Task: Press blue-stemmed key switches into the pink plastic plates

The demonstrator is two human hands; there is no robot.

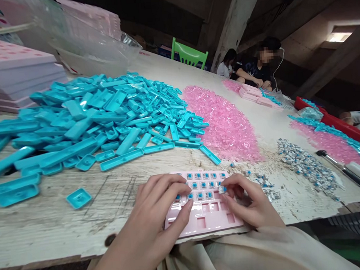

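Observation:
A pink keyboard plate [189,229] lies at the table's front edge, with blue-topped key switches [198,176] seated in its upper rows. Several square holes are bare in the lower part. My left hand [160,206] rests over the plate's left side, its fingers curved and its thumb a little apart from the forefinger, on either side of a seated switch. Between thumb and forefinger, my right hand [249,200] pinches a key switch [221,189] at the plate's right side, slightly tilted. Whether that switch touches its hole is not clear.
Turquoise keycaps [110,111] are heaped at left; one keycap [79,198] lies apart. Behind the plate spreads a pink keycap pile [222,119]. Loose switches [308,169] lie at right, near a black-and-white rod [345,170]. Pink panels [15,76] are stacked at left. Other people [257,66] sit farther back.

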